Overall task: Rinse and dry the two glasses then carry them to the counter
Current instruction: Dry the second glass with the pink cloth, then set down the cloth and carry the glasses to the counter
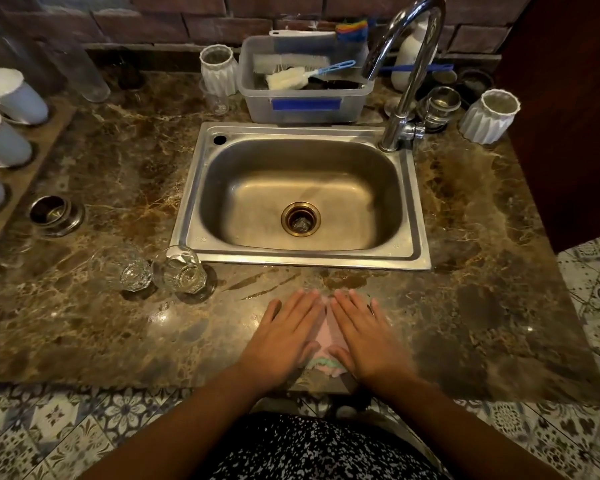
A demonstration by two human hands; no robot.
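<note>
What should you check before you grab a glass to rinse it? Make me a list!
1. Hands free: ok; left hand and right hand lie flat on the cloth.
2. Glasses nearby: ok; left glass and right glass stand by the sink.
3. Room in the sink: ok; nothing lies in it.
4. Water running: not ok; no stream from the tap.
5. Glasses dirty inside: cannot tell.

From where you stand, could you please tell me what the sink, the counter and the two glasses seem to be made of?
The sink looks like brushed stainless steel: dull grey sheen. The counter seems polished brown marble or a lookalike: veined, glossy. The two glasses look like clear faceted glass.
</note>
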